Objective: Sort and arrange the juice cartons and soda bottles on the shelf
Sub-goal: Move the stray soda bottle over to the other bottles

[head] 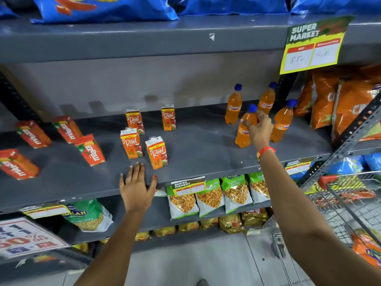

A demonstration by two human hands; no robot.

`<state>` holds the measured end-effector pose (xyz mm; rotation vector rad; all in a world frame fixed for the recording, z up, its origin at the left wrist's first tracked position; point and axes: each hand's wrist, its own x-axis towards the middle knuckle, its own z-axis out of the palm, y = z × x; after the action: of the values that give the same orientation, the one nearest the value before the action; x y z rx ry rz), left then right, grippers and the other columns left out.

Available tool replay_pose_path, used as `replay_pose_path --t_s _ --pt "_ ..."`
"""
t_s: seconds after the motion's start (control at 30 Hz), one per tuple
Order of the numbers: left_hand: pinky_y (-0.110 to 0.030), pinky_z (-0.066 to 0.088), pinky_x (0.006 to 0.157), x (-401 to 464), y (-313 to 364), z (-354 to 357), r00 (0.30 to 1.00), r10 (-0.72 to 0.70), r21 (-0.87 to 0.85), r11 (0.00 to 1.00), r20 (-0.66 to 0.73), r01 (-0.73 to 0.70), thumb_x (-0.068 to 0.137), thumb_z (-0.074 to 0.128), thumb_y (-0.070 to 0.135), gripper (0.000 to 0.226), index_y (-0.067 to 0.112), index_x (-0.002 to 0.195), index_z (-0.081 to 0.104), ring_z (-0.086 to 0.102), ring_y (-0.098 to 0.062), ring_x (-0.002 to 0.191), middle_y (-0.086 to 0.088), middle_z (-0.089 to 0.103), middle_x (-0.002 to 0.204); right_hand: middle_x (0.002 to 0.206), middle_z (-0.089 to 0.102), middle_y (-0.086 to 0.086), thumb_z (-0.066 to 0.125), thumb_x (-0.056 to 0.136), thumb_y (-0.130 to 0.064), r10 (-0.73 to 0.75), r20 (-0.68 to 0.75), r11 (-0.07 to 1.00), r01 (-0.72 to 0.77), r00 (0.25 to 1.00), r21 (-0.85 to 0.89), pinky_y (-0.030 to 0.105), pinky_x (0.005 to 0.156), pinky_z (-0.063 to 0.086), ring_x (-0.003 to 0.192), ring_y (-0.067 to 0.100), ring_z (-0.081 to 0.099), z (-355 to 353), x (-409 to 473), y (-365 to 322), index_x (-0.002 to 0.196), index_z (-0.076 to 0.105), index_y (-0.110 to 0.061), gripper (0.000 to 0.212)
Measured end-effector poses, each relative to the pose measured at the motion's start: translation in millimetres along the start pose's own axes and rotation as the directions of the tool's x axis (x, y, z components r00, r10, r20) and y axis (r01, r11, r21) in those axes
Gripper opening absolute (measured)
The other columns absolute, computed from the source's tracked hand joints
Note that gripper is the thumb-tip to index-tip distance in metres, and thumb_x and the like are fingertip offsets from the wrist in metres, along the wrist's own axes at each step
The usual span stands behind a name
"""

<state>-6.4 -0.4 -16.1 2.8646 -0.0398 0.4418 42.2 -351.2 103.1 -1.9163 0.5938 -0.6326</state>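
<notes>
Soda bottle, front of the orange group at shelf right: right hand fingers pinching its shoulder. Prob. heavy w/ liquid, slick plastic; grip mid-body. Left hand flat on shelf edge, fingers spread, near juice cartons.

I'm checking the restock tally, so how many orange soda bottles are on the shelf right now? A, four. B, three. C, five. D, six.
A: four orange soda bottles with blue caps stand at the right of the shelf, and the right hand has its grip on the front one.
</notes>
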Motion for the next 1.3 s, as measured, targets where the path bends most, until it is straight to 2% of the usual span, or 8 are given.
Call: replay_pose_path --t_s 0.43,0.7,0.73,0.83,0.93,1.03,1.13,1.3 --pt "-0.05 0.024 0.109 -1.1 3.0 0.7 0.999 -0.017 -0.007 1.0 -0.032 0.017 0.083 0.025 0.052 0.068 0.007 0.128 0.048 0.042 -0.03 0.13 -0.013 0.053 0.135 0.135 0.049 0.012 0.065 0.084 -0.015 -0.01 0.121 0.998 0.003 0.993 0.063 0.038 0.1 0.041 0.124 0.03 0.047 -8.5 11.7 15.3 0.134 0.042 -0.015 0.055" --pt "-0.05 0.024 0.111 -1.8 2.2 -1.2 1.0 -0.019 -0.003 1.0 -0.019 0.019 0.083 0.024 0.053 0.069 0.008 0.13 0.046 0.04 -0.028 0.132 -0.012 0.051 0.137 0.132 0.053 0.017 0.064 0.081 -0.009 0.059 -0.017 0.954 -0.052 0.998 0.295 0.034 0.099 0.043 0.118 0.027 0.052 -6.0 -40.0 17.9 0.128 0.044 -0.005 0.052" --pt "-0.05 0.024 0.111 -1.7 2.4 -1.1 1.0 -0.018 -0.004 1.0 -0.017 0.017 0.083 0.024 0.054 0.069 0.008 0.131 0.046 0.04 -0.028 0.132 -0.011 0.051 0.137 0.132 0.053 0.016 0.061 0.081 -0.007 0.046 -0.019 0.946 -0.037 0.999 0.321 0.03 0.099 0.042 0.118 0.026 0.052 0.0 -53.8 15.4 0.126 0.045 -0.003 0.048" --pt "-0.05 0.025 0.11 -1.7 2.4 -1.5 1.0 -0.018 -0.015 1.0 -0.015 0.018 0.083 0.024 0.054 0.069 0.009 0.131 0.045 0.04 -0.028 0.132 -0.011 0.051 0.137 0.123 0.054 0.004 0.068 0.076 -0.007 -0.318 -0.1 0.897 0.333 0.943 0.29 0.013 0.101 0.034 0.115 0.015 0.049 37.8 -77.5 -1.7 0.12 0.051 -0.011 0.048" --pt "-0.049 0.024 0.111 -2.1 0.5 -1.2 1.0 -0.013 -0.021 1.0 -0.006 0.013 0.083 0.022 0.055 0.07 0.01 0.133 0.043 0.038 -0.027 0.133 -0.01 0.049 0.139 0.127 0.057 0.004 0.075 0.072 -0.011 -0.37 0.334 0.924 0.304 0.867 0.233 0.022 0.104 0.038 0.118 0.015 0.05 81.6 -99.7 -12.8 0.124 0.05 -0.019 0.058" --pt "-0.048 0.021 0.112 -2.1 -2.9 -1.5 1.0 0.0 -0.022 1.0 0.008 0.0 0.083 0.02 0.056 0.071 0.011 0.134 0.04 0.035 -0.025 0.135 -0.009 0.046 0.141 0.138 0.048 0.008 0.081 0.066 -0.013 -0.185 0.768 0.983 0.101 0.613 0.156 0.04 0.108 0.036 0.128 0.022 0.043 122.3 -116.3 -12.3 0.135 0.035 -0.021 0.084" --pt "-0.047 0.02 0.113 -1.9 -4.4 -1.6 1.0 0.011 -0.016 1.0 0.024 -0.011 0.084 0.02 0.056 0.071 0.012 0.136 0.038 0.034 -0.025 0.136 -0.008 0.045 0.143 0.14 0.046 0.013 0.079 0.068 -0.007 -0.129 0.822 0.99 0.022 0.555 0.141 0.044 0.109 0.036 0.129 0.026 0.043 150.2 -125.4 -17.2 0.137 0.031 -0.014 0.084" --pt "-0.045 0.017 0.114 -1.8 -7.0 0.2 0.999 0.012 -0.025 1.0 0.039 -0.011 0.087 0.028 0.052 0.064 0.013 0.137 0.036 0.03 -0.023 0.138 -0.006 0.041 0.145 0.113 0.064 0.016 0.079 0.066 -0.001 -0.136 0.7 0.969 -0.052 0.701 0.24 0.027 0.084 0.05 0.106 0.029 0.062 166.8 -133.1 -20.7 0.115 0.053 -0.005 0.056"
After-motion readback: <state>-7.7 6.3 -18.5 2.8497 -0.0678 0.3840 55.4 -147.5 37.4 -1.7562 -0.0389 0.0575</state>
